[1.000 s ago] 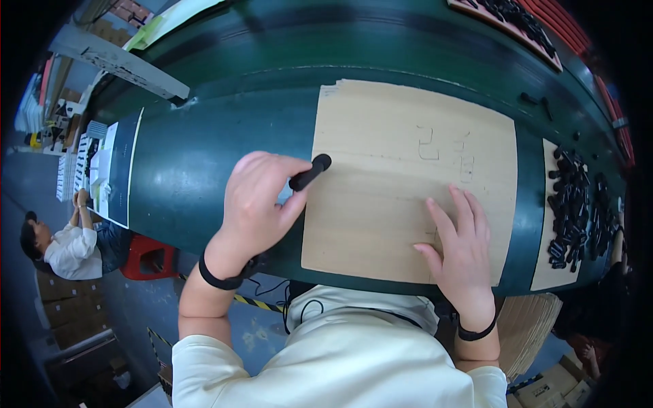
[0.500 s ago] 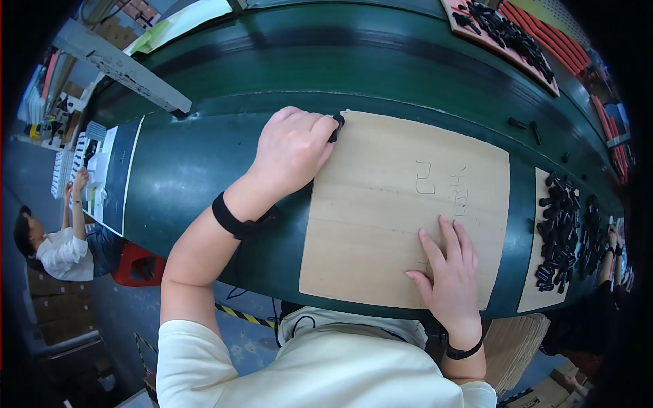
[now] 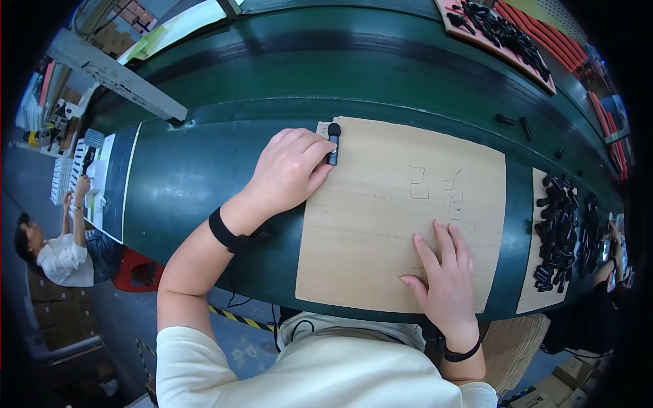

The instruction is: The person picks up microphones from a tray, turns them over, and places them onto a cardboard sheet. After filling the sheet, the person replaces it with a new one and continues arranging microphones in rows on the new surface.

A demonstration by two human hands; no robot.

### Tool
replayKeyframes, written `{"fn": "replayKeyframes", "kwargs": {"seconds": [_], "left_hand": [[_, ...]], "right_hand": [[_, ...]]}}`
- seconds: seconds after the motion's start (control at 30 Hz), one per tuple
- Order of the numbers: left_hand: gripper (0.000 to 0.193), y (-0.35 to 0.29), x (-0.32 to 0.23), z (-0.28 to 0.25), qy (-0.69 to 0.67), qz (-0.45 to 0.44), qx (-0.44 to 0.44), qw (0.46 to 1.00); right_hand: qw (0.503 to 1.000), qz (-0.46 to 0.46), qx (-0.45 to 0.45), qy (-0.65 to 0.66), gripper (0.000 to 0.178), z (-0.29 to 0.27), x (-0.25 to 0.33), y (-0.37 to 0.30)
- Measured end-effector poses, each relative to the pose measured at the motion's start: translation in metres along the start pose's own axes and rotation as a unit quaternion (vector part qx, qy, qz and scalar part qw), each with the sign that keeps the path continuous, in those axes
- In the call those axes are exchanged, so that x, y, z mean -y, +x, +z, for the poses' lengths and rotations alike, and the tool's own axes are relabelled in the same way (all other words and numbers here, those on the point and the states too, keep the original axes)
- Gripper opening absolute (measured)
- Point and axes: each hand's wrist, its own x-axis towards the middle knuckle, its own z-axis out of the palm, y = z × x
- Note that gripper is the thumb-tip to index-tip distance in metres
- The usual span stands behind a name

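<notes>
A brown cardboard sheet [image 3: 381, 251] with handwritten marks lies on the dark green bench before me. At its far left corner, my left hand [image 3: 292, 166] pinches a small black clip-on microphone [image 3: 333, 139] between thumb and fingers. The microphone's rounded, foam-like head points away from me, and its slim body lies along the sheet's edge. My right hand [image 3: 445, 275] rests flat on the near right part of the cardboard, fingers spread, holding nothing.
Right of the sheet, many similar black pieces [image 3: 558, 231] are heaped on another cardboard piece. A few loose ones [image 3: 525, 128] lie beyond. A pink tray [image 3: 490, 41] of black parts stands far right. A metal post [image 3: 122, 78] rises at left; a seated person [image 3: 61, 255] works there.
My left hand has shifted a little toward me, and the microphone, mostly hidden by the fingers before, now shows nearly whole. The right hand stays on the cardboard.
</notes>
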Motion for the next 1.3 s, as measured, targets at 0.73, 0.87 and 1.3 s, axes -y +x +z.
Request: {"fn": "replayKeyframes", "kwargs": {"seconds": [0.73, 0.87, 1.3], "left_hand": [[0.037, 0.005, 0.004, -0.006, -0.023, -0.052, 0.017, 0.998], [0.038, 0.002, -0.007, -0.019, -0.013, -0.053, 0.016, 0.998], [0.036, 0.004, -0.054, -0.048, -0.053, -0.062, 0.015, 0.997]], "right_hand": [[0.996, 0.029, 0.027, 0.077, 0.069, -0.046, -0.029, -0.011], [0.999, 0.020, 0.019, 0.044, 0.069, -0.089, -0.073, -0.013], [0.976, 0.194, -0.078, 0.063, 0.044, -0.054, -0.290, 0.183]]}}
